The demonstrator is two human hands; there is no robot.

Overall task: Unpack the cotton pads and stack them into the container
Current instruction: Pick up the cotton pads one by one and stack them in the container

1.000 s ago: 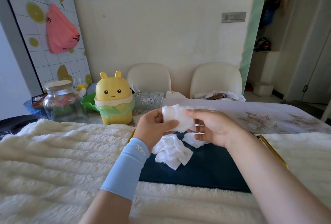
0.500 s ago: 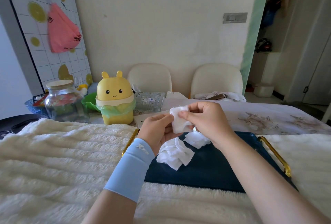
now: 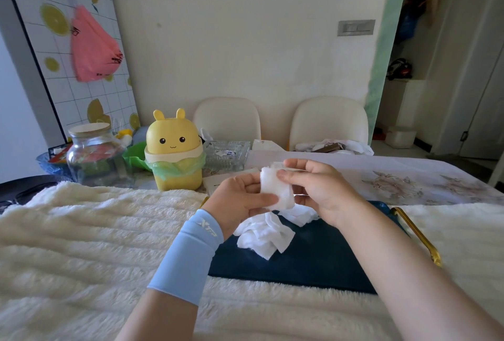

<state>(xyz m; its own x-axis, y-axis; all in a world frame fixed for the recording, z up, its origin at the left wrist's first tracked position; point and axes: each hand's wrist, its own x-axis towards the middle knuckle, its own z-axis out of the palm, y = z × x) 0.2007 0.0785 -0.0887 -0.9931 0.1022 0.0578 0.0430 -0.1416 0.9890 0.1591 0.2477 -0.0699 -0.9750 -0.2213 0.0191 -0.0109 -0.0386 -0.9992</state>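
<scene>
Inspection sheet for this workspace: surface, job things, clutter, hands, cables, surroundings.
Surface: fluffy cream blanket with a dark blue tray on it.
Job's things: held pads above the tray; loose pads heaped on the tray.
Clutter: yellow bin, glass jar, glass dish.
Hands: left hand and right hand both pinch the held pads.
Cables: nothing seen.
Surroundings: two chairs, wall switch, pink bag.
</scene>
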